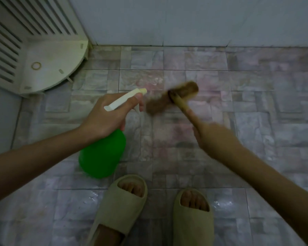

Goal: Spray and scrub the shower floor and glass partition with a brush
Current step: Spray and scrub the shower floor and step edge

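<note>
- Head view: the brown-bristled brush with a pale wooden handle (172,98) is blurred, its head over the mottled pink-grey tiled shower floor (256,103).
- The right hand (215,137) grips its handle, index finger laid along it.
- The left hand (107,116) is wrapped round the neck of a green plastic spray bottle with a cream trigger head (101,153), nozzle just beside the bristles.
- Two beige slide sandals (121,208) stand below.
- A white slatted corner shelf (57,61) sits far left.

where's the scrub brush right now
In the head view the scrub brush is centre frame, held by its handle in the right hand, its blurred bristle head over the floor tiles just right of the green spray bottle's nozzle.
</note>
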### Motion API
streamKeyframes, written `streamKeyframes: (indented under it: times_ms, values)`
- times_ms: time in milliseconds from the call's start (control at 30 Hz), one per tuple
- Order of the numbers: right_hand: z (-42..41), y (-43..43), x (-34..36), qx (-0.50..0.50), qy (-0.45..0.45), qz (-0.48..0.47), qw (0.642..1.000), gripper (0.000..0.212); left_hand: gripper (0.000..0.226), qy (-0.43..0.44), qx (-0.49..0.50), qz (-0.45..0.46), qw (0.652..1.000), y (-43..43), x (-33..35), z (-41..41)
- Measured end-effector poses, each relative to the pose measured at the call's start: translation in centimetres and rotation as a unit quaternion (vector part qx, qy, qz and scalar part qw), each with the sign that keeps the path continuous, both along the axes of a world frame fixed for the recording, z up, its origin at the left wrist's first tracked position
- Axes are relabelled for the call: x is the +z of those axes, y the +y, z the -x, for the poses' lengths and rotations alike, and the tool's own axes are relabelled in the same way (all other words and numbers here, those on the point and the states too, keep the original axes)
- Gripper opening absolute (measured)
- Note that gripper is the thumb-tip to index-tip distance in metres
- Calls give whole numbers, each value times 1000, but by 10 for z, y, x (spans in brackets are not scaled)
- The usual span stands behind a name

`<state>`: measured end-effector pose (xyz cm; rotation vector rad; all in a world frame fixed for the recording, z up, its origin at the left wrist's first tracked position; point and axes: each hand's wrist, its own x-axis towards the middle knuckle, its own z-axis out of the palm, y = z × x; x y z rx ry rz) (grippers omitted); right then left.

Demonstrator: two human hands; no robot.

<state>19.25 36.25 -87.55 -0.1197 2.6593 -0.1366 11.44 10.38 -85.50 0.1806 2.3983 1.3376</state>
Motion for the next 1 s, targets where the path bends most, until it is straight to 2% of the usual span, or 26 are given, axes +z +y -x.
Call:
streamKeyframes:
  times_ms: [67, 133, 200, 233, 300, 400, 433, 600, 667, 767, 833, 933, 1000]
  values:
    - [-4, 6, 5, -18, 14, -2, 1000, 67, 44, 4, -23, -4, 1000, 10, -4, 0]
    - [-50, 21, 28, -38, -43, -5, 998, 68, 41, -6, -16, -31, 999, 16, -4, 3]
    - [-92, 22, 61, -28, -140, -29, 989, 67, 39, -9, -8, -38, 999, 21, -3, 6]
    - [-99, 23, 62, -36, -155, -24, 987, 65, 38, -8, -7, -37, 999, 25, -3, 7]
    - [-77, 22, 44, -45, -121, -12, 992, 64, 35, -14, -8, -50, 999, 36, -3, 9]
    - [-18, 21, -3, -115, 18, 17, 993, 64, 35, -11, -35, -46, 998, 51, -2, 12]
    - [-11, 25, -5, -115, 26, 18, 993, 65, 35, -6, -47, -40, 998, 55, -2, 12]
    - [-104, 26, 43, -175, -81, -22, 981, 66, 34, -11, -62, -50, 997, 70, -2, 15]
    - [-100, 25, 28, -182, -60, 1, 982, 69, 35, -10, -65, -47, 997, 80, -5, 15]
    - [-50, 37, -10, -248, 12, 7, 969, 69, 34, -1, -85, -44, 995, 96, -5, 12]
    - [-49, 50, -6, -265, -6, 11, 964, 66, 32, -3, -113, -41, 993, 104, -5, 10]
    - [-118, 37, 41, -302, -62, 7, 951, 72, 35, -21, -134, -57, 989, 115, -2, 11]
    - [-140, 31, 49, -326, -81, 5, 942, 74, 36, -26, -141, -65, 987, 127, -3, 11]
